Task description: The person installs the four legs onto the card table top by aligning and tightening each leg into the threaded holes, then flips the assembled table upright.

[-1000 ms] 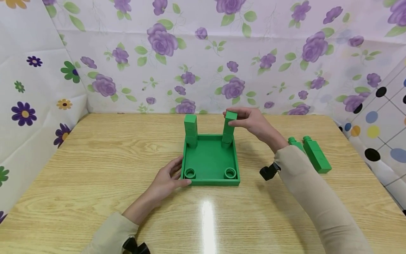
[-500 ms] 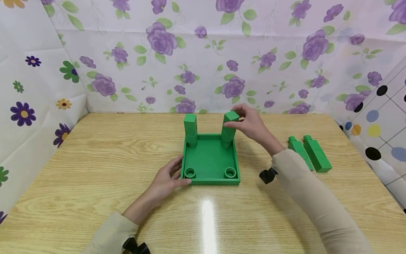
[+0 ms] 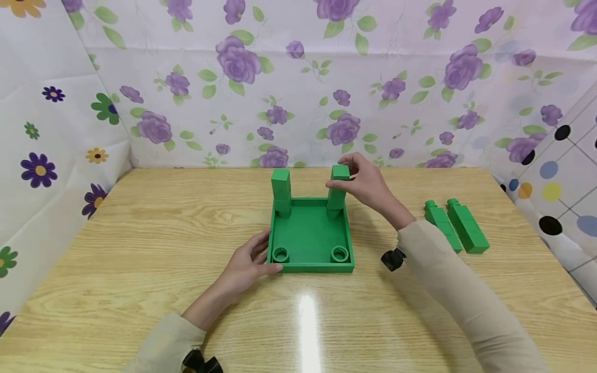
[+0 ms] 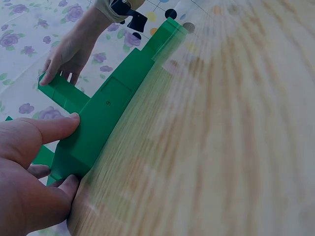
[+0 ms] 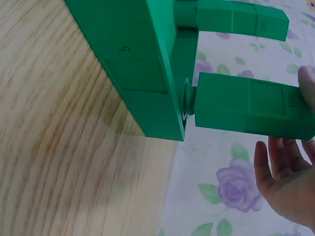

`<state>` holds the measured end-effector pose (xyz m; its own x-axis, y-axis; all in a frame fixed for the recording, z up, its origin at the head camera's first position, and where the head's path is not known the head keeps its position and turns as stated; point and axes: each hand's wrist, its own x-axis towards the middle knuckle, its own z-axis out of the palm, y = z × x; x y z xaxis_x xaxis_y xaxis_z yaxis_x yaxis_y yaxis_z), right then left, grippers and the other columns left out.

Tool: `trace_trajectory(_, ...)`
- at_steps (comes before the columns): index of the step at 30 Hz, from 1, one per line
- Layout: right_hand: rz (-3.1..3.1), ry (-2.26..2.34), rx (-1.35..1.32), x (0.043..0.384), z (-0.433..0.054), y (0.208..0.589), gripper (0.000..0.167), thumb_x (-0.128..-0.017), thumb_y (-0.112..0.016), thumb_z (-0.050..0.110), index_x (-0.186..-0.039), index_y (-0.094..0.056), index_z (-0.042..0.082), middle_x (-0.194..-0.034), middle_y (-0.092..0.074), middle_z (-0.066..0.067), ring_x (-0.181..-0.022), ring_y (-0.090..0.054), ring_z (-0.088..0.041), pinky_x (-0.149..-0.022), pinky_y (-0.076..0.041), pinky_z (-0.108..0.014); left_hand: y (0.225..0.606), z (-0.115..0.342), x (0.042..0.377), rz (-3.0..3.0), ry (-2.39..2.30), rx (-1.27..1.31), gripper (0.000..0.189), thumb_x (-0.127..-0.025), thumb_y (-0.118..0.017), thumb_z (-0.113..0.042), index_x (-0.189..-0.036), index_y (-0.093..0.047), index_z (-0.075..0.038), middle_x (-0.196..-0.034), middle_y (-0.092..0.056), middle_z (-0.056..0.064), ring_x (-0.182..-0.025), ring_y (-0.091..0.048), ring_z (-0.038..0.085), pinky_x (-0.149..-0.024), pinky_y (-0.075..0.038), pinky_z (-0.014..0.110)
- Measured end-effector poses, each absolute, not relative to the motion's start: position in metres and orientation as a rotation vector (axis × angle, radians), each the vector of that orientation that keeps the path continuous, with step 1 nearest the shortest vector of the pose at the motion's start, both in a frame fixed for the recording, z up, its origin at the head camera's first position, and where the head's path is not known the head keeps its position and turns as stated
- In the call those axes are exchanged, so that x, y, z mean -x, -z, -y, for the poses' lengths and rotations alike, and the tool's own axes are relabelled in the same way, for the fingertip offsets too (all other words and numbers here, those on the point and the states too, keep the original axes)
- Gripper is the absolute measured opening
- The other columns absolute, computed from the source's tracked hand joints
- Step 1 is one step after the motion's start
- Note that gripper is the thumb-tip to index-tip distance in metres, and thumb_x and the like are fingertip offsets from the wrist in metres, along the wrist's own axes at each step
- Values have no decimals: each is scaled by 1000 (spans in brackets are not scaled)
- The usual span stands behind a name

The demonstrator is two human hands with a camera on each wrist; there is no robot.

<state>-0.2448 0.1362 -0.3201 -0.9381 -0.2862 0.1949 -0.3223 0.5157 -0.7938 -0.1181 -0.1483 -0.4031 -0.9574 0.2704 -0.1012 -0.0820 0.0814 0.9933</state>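
Observation:
A green square tray-like panel with raised walls (image 3: 308, 233) lies on the wooden table, a round threaded socket (image 3: 339, 254) showing at each near corner. My left hand (image 3: 242, 265) grips its near left corner, thumb over the front wall. At the far right corner a square green leg (image 3: 337, 197) stands upright in its socket; my right hand (image 3: 368, 182) pinches it near the top between thumb and fingers. In the right wrist view, a short part of the leg's neck (image 5: 190, 100) shows above the socket. Another leg (image 3: 281, 187) stands at the far left corner.
Two more green legs with threaded ends (image 3: 442, 225) (image 3: 468, 228) lie side by side on the table, right of the panel, beside my right forearm. A flowered cloth (image 3: 298, 103) hangs behind the table's far edge.
The far right leg has turned about its long axis under my right fingers, and its sides now face nearly square with the panel. My left hand stays in place on the corner.

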Motion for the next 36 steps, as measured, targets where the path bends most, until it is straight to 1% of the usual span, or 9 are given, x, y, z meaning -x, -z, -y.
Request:
trace_trajectory(3, 2720, -1487, -593, 245, -139, 318, 68, -84, -77, 27, -142, -44, 10, -128, -53, -14, -110, -54, -29, -86, -51, -44, 403, 149, 118, -2098, -1959, -207, 81, -84, -71, 5, -151, -26, -2, -152, -28, 21, -141, -26, 32, -110, -34, 34)
trace_trajectory(5, 2719, -1572, -639, 246, -142, 317, 68, -86, -76, 25, -144, -43, 10, -136, -50, -13, -117, -52, -30, -92, -49, -45, 404, 149, 118, -2095, -1960, -215, 81, -84, -71, 5, -151, -26, -1, -152, -28, 21, -141, -25, 32, -110, -34, 35)
trace_trajectory(8, 2707, -1735, -717, 248, -148, 317, 64, -88, -73, 18, -144, -43, 9, -140, -49, -13, -127, -47, -28, -100, -45, -44, 404, 149, 119, -2100, -1960, -211, 82, -84, -71, 5, -152, -26, -2, -153, -28, 20, -141, -26, 31, -110, -33, 34)
trace_trajectory(12, 2670, -1941, -825, 252, -156, 319, 65, -90, -70, 12, -147, -39, 8, -143, -47, -13, -133, -41, -26, -104, -41, -44, 404, 149, 119, -2100, -1959, -208, 82, -84, -71, 5, -152, -26, -3, -153, -28, 20, -141, -26, 31, -111, -33, 34)
trace_trajectory(17, 2598, -2174, -913, 257, -166, 321, 63, -94, -64, 6, -149, -35, 6, -146, -44, -16, -133, -40, -26, -108, -37, -44, 403, 149, 118, -2087, -1961, -199, 81, -84, -71, 5, -152, -27, -3, -152, -28, 21, -141, -26, 32, -110, -34, 34)
trace_trajectory(21, 2566, -2261, -971, 260, -168, 322, 59, -96, -61, 6, -148, -36, 2, -145, -44, -18, -132, -42, -27, -111, -34, -41, 404, 149, 118, -2085, -1961, -190, 80, -84, -70, 6, -151, -27, -2, -152, -28, 21, -141, -26, 32, -111, -33, 35)
trace_trajectory(28, 2635, -2157, -911, 261, -163, 319, 54, -94, -65, 11, -144, -45, 3, -137, -54, -13, -125, -50, -25, -107, -40, -39, 404, 150, 118, -2086, -1961, -190, 81, -84, -70, 5, -151, -27, -2, -152, -28, 21, -141, -26, 32, -111, -32, 36)
trace_trajectory(32, 2671, -2064, -842, 259, -158, 318, 49, -93, -67, 15, -139, -52, 4, -132, -57, -12, -119, -54, -24, -103, -43, -41, 403, 150, 117, -2088, -1965, -182, 80, -84, -70, 6, -151, -27, -3, -152, -29, 21, -141, -26, 31, -111, -33, 35)
trace_trajectory(36, 2727, -1859, -764, 256, -153, 318, 46, -91, -71, 21, -133, -57, 7, -122, -60, -10, -109, -57, -24, -96, -47, -46, 403, 150, 118, -2087, -1971, -177, 80, -84, -70, 6, -151, -27, -3, -152, -29, 21, -141, -26, 32, -110, -34, 34)
